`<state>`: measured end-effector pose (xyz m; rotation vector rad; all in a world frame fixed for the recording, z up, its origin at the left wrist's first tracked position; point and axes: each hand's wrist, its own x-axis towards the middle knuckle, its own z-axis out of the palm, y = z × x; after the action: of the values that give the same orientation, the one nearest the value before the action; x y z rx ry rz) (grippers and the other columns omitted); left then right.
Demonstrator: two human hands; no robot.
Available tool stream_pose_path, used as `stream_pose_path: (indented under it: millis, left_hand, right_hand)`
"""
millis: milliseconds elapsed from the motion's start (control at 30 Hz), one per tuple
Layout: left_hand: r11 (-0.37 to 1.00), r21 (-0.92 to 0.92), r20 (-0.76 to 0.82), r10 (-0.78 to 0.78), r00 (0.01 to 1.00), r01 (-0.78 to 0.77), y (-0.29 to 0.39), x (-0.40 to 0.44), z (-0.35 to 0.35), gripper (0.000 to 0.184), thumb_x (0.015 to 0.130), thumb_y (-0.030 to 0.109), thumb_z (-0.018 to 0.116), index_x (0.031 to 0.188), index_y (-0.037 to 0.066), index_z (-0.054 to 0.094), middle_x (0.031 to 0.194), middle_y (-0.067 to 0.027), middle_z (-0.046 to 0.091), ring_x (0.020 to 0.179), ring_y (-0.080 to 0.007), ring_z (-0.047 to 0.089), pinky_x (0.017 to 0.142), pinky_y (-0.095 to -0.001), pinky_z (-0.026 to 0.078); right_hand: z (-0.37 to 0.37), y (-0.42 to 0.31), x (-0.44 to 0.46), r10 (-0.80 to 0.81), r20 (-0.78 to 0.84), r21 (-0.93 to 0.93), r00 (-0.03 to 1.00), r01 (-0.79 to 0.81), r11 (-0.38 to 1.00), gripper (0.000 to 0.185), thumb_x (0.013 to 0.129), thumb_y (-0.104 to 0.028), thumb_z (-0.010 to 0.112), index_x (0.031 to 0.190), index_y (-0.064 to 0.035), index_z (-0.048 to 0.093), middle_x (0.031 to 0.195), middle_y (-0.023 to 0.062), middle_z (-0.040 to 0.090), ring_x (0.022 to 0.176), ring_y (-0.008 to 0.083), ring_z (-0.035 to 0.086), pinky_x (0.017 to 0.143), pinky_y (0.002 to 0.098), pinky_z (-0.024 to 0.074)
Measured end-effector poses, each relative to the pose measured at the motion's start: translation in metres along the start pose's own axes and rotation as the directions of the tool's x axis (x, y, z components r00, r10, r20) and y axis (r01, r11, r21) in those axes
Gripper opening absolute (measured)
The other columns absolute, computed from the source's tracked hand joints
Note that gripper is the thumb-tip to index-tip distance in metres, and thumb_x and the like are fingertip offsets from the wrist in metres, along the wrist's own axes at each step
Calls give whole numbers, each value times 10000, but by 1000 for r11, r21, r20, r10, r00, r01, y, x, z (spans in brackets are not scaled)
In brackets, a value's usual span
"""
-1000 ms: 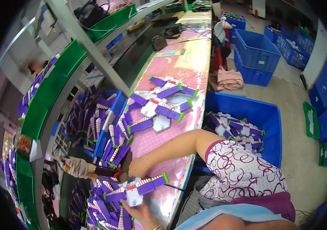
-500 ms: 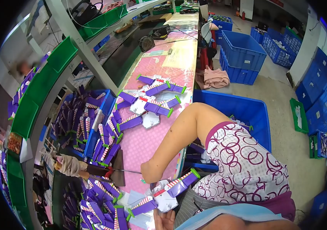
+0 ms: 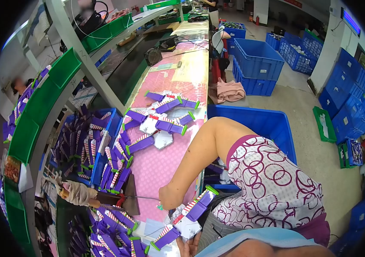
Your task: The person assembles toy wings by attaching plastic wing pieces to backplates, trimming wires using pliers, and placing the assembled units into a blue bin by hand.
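A toy wing pack point(image 3: 188, 228) with a white body, purple wings, red-striped edges and green tips lies tilted at the table's near edge. My left hand point(image 3: 187, 246) holds its white body from below, fingers partly hidden under it. Just above the toy, my right hand point(image 3: 170, 198) is closed with the fingers turned away. A thin metal rod point(image 3: 146, 197) reaches the right hand from a cloth-wrapped handle point(image 3: 79, 195), and a small teal bit shows beside the fingers. What the right hand grips is hidden.
More purple-winged packs point(image 3: 159, 122) lie on the pink table point(image 3: 148, 173). Purple wings pile up at the near left point(image 3: 112, 229) and fill a blue bin point(image 3: 116, 122). Another blue bin point(image 3: 251, 113) stands under my right arm. Green trays point(image 3: 45, 94) line the shelf.
The view has shifted a little. The wing pack is tilted more steeply, its right wing raised, while my left hand still holds it from below. My right hand stays close above it.
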<state>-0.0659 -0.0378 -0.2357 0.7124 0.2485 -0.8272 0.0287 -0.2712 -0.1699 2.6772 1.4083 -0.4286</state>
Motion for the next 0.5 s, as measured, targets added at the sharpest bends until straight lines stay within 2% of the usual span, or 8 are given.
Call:
stream_pose_path:
  millis: [200,400,467,500]
  left_hand:
    - [998,13,75,-55,996,54,-12,14,1,426,920,215,500,1291,41,385,1220,-127,520,1134,-262,496,997,-425,366]
    - [997,38,146,-68,987,63,-12,20,5,439,920,218,502,1302,46,371,1231,-123,513,1143,-263,490,1005,-433,360]
    - [997,42,170,-73,983,67,-13,23,6,443,920,219,503,1305,48,366,1235,-122,510,1146,-263,488,1007,-435,359]
    - [997,42,181,-74,981,67,-13,23,6,446,920,220,504,1307,49,364,1236,-121,509,1147,-264,487,1008,-436,358]
  right_hand:
    - [7,-1,0,26,-24,23,999,-25,999,204,774,-261,556,753,-93,669,738,101,662,688,287,652,560,424,484]
    - [2,-2,0,3,-33,-44,999,-4,999,186,769,-252,552,743,-99,654,713,91,659,668,286,650,551,421,482]
    - [-5,-6,0,64,116,-24,991,-62,998,235,797,-276,534,897,-96,646,864,112,658,817,301,636,648,446,486]
    - [-7,-6,-2,69,119,-30,991,-66,997,235,797,-276,534,897,-96,646,864,112,658,817,301,636,648,446,486]
